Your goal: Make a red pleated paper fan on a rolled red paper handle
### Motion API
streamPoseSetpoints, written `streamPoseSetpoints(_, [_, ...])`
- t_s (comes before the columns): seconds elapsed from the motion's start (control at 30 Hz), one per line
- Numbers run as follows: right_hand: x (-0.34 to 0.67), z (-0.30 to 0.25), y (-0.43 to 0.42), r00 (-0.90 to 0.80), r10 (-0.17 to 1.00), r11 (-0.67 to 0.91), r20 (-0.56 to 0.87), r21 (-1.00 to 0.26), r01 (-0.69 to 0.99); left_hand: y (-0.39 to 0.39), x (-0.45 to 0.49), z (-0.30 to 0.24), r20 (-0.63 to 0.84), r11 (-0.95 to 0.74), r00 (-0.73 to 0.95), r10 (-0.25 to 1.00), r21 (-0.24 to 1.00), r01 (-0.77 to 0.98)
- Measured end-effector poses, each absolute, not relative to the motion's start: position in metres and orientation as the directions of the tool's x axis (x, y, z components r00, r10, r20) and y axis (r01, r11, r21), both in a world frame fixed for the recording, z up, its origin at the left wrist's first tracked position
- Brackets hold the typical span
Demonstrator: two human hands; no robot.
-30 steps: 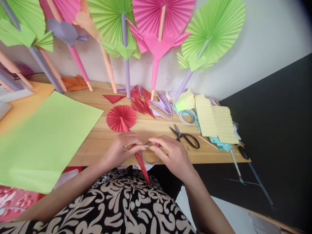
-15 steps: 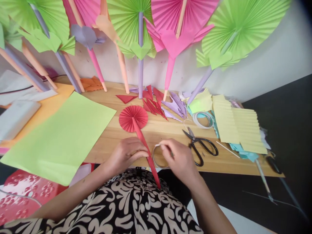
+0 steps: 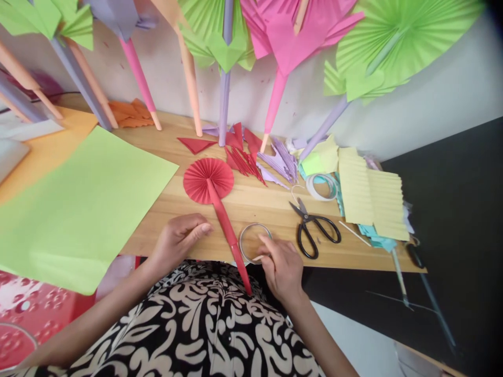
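Observation:
A red pleated paper fan with a long red stick handle lies on the wooden table. My left hand rests just left of the handle, fingers loosely curled and pointing toward it, holding nothing. My right hand sits at the table's near edge, fingers pinched on a small pale strip beside a clear tape roll. The handle's lower end overhangs the table edge toward my lap.
Black scissors lie right of the tape roll. A second tape roll, yellow pleated paper, red folded pieces and purple folded pieces sit behind. A large green sheet covers the left. Paper fans lean on the wall.
My left hand let go of the red handle and slid left. My right hand drew back toward the table edge, pulling a pale strip from the tape roll. The view tilted downward.

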State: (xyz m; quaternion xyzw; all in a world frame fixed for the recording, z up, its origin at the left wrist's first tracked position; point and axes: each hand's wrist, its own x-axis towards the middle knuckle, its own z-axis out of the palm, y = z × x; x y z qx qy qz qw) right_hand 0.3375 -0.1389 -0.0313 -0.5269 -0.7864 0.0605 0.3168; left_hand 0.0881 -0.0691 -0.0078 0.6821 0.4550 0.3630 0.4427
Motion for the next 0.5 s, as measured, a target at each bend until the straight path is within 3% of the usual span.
streamPoseSetpoints(0.23, [0.358, -0.042, -0.114, -0.31, 0.845, 0.425, 0.437, -0.195, 0.884, -0.07, 0.088, -0.016, 0.119, -0.223, 0.335, 0.935, 0.93, 0.292])
streamPoseSetpoints(0.33, [0.37, -0.032, -0.096, -0.198, 0.905, 0.275, 0.376, -0.161, 0.948, -0.07, 0.088, -0.019, 0.136, -0.231, 0.328, 0.935, 0.935, 0.271])
streamPoseSetpoints(0.4, [0.371, -0.024, -0.089, -0.063, 0.931, 0.164, 0.359, -0.26, 0.952, -0.072, 0.088, -0.019, 0.114, -0.202, 0.325, 0.939, 0.946, 0.252])
streamPoseSetpoints(0.5, [0.355, -0.016, -0.088, -0.056, 0.957, 0.208, 0.284, -0.538, 0.817, -0.074, 0.09, -0.018, -0.006, -0.058, 0.314, 0.949, 0.979, 0.196])
